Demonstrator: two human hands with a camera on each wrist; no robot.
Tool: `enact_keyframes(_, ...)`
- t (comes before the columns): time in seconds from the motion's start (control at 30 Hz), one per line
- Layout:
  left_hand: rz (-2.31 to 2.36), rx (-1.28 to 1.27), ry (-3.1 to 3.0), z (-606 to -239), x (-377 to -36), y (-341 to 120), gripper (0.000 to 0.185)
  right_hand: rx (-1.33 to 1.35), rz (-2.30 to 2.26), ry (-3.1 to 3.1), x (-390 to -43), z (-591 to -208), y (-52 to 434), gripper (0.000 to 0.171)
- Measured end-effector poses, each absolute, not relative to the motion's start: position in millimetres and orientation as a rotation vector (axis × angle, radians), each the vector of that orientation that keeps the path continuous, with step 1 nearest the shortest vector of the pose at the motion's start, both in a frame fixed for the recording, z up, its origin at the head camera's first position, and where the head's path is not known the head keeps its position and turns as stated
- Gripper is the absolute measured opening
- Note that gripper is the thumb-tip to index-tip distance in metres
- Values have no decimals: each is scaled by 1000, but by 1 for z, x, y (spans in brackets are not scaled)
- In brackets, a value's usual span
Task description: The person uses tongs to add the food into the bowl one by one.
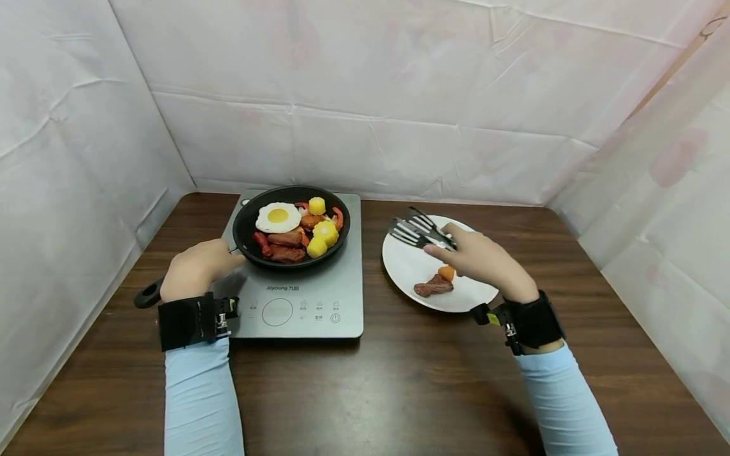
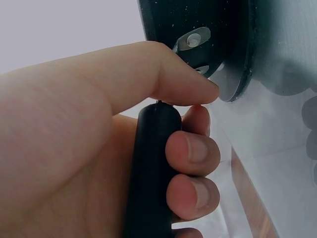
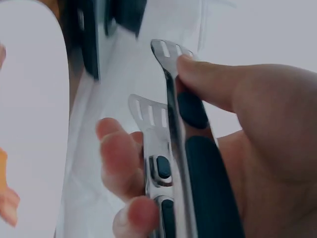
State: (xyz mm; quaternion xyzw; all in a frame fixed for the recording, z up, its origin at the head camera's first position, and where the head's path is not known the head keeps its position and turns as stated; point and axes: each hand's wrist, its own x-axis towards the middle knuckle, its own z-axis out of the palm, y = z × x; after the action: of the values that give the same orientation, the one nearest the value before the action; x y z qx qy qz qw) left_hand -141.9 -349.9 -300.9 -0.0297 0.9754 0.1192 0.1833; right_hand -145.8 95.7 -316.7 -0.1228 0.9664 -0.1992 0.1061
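Note:
My left hand [image 1: 196, 269] grips the black handle [image 2: 151, 168] of a frying pan [image 1: 245, 223], fingers curled round it. In the pan lie a fried egg [image 1: 277, 216], yellow corn pieces [image 1: 325, 232], browned meat [image 1: 286, 254] and red pepper strips [image 1: 338, 218]. Over a white plate [image 1: 402, 269] my right hand [image 1: 485, 256] holds metal tongs [image 1: 421, 228] with slotted ends and dark grips. The two tong arms stand apart with nothing between them in the right wrist view. On the plate are a piece of meat [image 1: 433, 286] and an orange chunk [image 1: 447, 273], partly behind the hand.
Under the pan is a silver induction cooker [image 1: 342, 285] with touch controls at its front. The plate stands to the cooker's right on the brown wooden table [image 1: 365, 392]. White sheeting [image 1: 365, 82] hangs behind and along both sides.

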Motion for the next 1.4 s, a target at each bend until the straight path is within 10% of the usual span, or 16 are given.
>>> enact_keyframes(1.4, 320, -51, 2748, -300, -141, -349, 43, -115, -312, 2672, -162, -335, 167, 63)
